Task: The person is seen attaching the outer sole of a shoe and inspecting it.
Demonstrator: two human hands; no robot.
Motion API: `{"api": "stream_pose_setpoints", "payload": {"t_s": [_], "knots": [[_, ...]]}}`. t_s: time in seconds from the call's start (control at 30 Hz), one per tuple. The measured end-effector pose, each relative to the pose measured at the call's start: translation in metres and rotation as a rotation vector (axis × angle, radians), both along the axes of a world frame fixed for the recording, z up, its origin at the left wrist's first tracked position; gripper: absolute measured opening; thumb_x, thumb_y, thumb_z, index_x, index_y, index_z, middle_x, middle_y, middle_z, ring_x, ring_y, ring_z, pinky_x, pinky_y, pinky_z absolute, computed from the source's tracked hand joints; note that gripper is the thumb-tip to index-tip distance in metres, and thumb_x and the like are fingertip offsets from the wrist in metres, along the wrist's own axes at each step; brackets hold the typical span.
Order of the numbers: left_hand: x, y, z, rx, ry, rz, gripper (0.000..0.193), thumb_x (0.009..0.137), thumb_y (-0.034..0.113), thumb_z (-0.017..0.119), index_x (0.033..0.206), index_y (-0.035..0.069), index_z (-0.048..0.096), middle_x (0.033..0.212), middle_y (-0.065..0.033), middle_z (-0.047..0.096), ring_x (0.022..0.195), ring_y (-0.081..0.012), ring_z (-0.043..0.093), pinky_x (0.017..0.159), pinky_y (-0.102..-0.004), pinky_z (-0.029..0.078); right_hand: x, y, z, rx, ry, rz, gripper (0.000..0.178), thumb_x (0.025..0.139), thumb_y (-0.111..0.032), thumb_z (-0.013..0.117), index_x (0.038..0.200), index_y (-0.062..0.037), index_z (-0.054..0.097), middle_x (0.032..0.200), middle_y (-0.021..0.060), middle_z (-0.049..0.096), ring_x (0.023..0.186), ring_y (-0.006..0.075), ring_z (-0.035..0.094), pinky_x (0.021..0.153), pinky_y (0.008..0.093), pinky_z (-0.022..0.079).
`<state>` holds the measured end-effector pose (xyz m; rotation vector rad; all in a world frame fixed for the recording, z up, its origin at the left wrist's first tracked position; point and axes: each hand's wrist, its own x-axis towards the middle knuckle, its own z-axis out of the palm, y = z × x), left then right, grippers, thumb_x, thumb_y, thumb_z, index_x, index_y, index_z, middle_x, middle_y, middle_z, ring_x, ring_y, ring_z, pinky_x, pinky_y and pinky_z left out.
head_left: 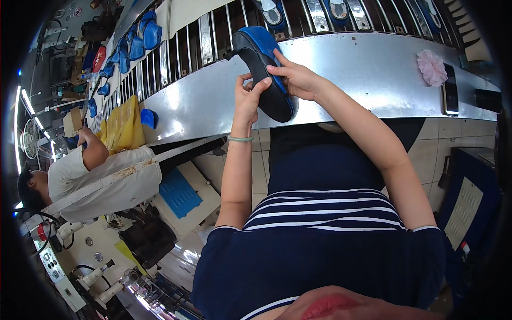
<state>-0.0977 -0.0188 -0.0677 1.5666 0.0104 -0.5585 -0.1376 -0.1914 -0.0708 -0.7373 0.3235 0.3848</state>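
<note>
Between my two hands is a blue high-heeled shoe (261,74), tilted so that its black sole faces me and its toe points down toward the bench edge. My left hand (248,98) grips it at the sole's near side, below the heel, with the thumb along the sole. On the other side my right hand (298,77) closes round the blue upper, its thumb pressed on the sole and a finger stretched along the side. The shoe is held over the shiny metal bench top (357,69). Part of the upper is hidden behind the sole.
Beyond the bench runs a slatted conveyor (186,50) carrying more blue shoes (152,29). A pink scrunchie (432,68) and a phone (450,90) lie at the right. On the left are a yellow plastic bag (120,128), a blue scoop-like piece (149,118) and a co-worker (101,176).
</note>
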Motion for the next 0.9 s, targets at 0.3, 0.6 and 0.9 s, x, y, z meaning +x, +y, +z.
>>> {"api": "stream_pose_setpoints", "payload": {"t_s": [0.3,0.6,0.9], "knots": [[0.002,0.007,0.002,-0.104,0.118,-0.031,0.048,0.088,0.033,0.074,0.115,0.004,0.047,0.097,-0.0114,0.065,0.088,-0.0171,0.065,0.075,-0.0347,0.053,0.002,-0.013,-0.018,0.048,-0.057,0.049,0.095,0.094,-0.026,0.066,0.157,-0.0208,-0.004,0.153,0.0208,0.028,0.132,0.0331,0.042,0.106,0.0499,0.033],[0.003,-0.009,0.012,0.055,0.092,-0.011,0.066,0.080,0.033,0.081,0.118,-0.001,0.040,0.093,-0.0151,0.063,0.081,-0.0193,0.065,0.071,-0.0301,0.053,-0.003,-0.009,-0.010,0.047,-0.031,0.027,0.088,0.097,-0.026,0.061,0.158,-0.0224,-0.003,0.151,0.0191,0.032,0.128,0.0279,0.046,0.104,0.0426,0.037],[0.009,0.001,0.011,-0.060,0.163,-0.063,0.064,0.081,0.032,0.081,0.117,0.000,0.039,0.095,-0.0157,0.063,0.082,-0.0205,0.065,0.070,-0.0326,0.052,-0.003,-0.011,-0.013,0.060,-0.033,0.023,0.084,0.098,-0.025,0.059,0.158,-0.0221,-0.001,0.150,0.0169,0.034,0.125,0.0250,0.049,0.103,0.0387,0.038]]}}
